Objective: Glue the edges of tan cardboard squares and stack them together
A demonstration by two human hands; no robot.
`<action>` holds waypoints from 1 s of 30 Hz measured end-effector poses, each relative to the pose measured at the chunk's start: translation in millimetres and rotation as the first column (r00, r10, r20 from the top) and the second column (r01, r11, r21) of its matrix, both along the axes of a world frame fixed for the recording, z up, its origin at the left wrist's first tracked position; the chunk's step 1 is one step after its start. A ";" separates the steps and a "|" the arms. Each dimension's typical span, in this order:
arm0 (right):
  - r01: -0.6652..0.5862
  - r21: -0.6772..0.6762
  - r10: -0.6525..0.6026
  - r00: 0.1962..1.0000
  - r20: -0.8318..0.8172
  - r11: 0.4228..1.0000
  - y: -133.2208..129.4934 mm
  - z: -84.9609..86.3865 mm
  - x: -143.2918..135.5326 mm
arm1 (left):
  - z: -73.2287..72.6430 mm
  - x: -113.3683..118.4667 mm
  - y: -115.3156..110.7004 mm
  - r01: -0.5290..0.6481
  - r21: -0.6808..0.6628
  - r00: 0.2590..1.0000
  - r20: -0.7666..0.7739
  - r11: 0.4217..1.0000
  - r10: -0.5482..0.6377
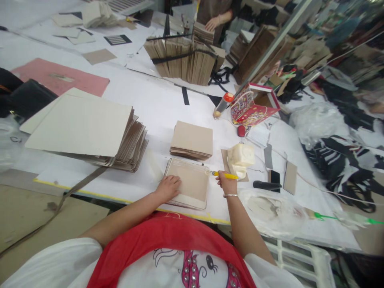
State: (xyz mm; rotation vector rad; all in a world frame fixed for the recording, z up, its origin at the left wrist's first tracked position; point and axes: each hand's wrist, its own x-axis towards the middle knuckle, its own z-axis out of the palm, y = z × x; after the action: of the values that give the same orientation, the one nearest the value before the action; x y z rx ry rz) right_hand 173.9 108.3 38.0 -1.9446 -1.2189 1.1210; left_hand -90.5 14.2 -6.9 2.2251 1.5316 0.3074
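Observation:
My right hand (225,182) is closed around a yellow-handled brush (230,175), whose head reaches over the right edge of a pile of cardboard sheets (193,180). The top sheet carries a glossy smear along its far edge and a paler strip along its near edge. My left hand (168,188) lies with fingers outstretched on that sheet's left side. Just beyond is a second, neat stack of cardboard pieces (192,138). To the right of the brush stands a cream-coloured, crusted container (241,155); its contents are hard to make out.
Left is a tall stack of larger boards (81,122) with a strap. Farther off are upright cardboard bundles (186,62) and a co-worker's hand (213,23). On the right are a red patterned bag (255,105), a phone (274,179), a black-handled tool (265,185) and plastic bags.

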 end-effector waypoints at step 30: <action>-0.690 0.248 0.707 0.707 0.028 0.680 -84.8 11.8 -86.5 | -49.8 -92.1 30.0 -0.242 -0.061 0.930 -0.301 0.968 0.213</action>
State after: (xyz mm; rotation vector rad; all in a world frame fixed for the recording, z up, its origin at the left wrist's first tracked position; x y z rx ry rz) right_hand 87.4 23.6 49.7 -1.2338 -2.0499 1.2951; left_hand -182.6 44.2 -56.7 2.0891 1.9225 -0.0340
